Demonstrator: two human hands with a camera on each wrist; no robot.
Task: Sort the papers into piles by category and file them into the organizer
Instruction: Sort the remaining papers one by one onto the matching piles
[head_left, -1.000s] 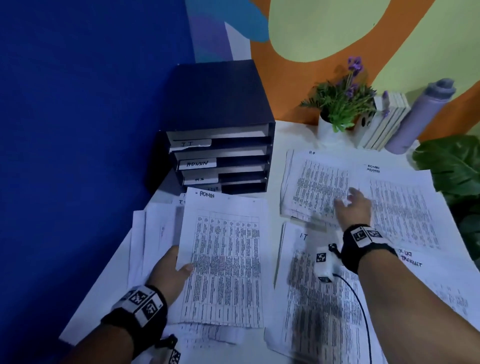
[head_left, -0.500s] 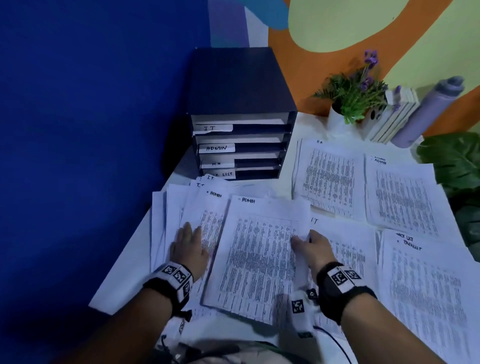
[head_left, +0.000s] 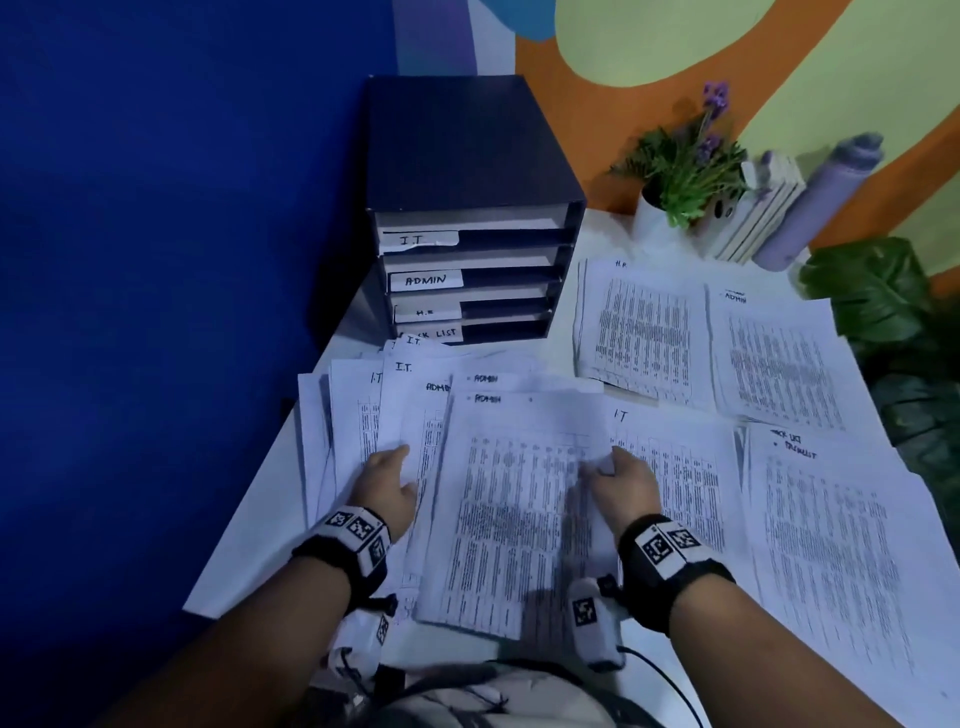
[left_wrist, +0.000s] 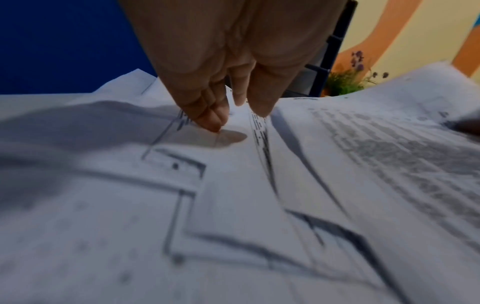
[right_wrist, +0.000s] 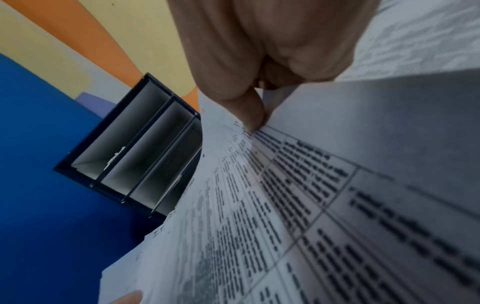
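Head view: the person is standing at the near edge of the table (head_left: 244, 545), working an unsorted fan of papers (head_left: 363, 410) at its left side. The top ADMIN sheet (head_left: 514, 509) is lying across that fan. The right hand (head_left: 626, 483) is pinching the sheet's right edge; the left hand (head_left: 387, 486) is resting on the fan just beside the sheet's left edge. The organizer (head_left: 467, 208) is sitting at the far left corner, its slots labelled I.T., ADMIN and lower ones. Sorted piles are lying toward the table's right side: the H.R. pile (head_left: 644, 332), ADMIN pile (head_left: 779, 364) and I.T. pile (head_left: 675, 467).

Left wrist view: the fingers (left_wrist: 207, 115) are pointing down, loosely together, tips pressing the lower sheets; nothing is being gripped.

Right wrist view: the thumb (right_wrist: 246, 111) is curling over the sheet's edge and the paper is bowing upward from it.

Judgement: the sheet is appearing light, limp and prone to sliding; an edge pinch with the stack pinned below is looking appropriate.
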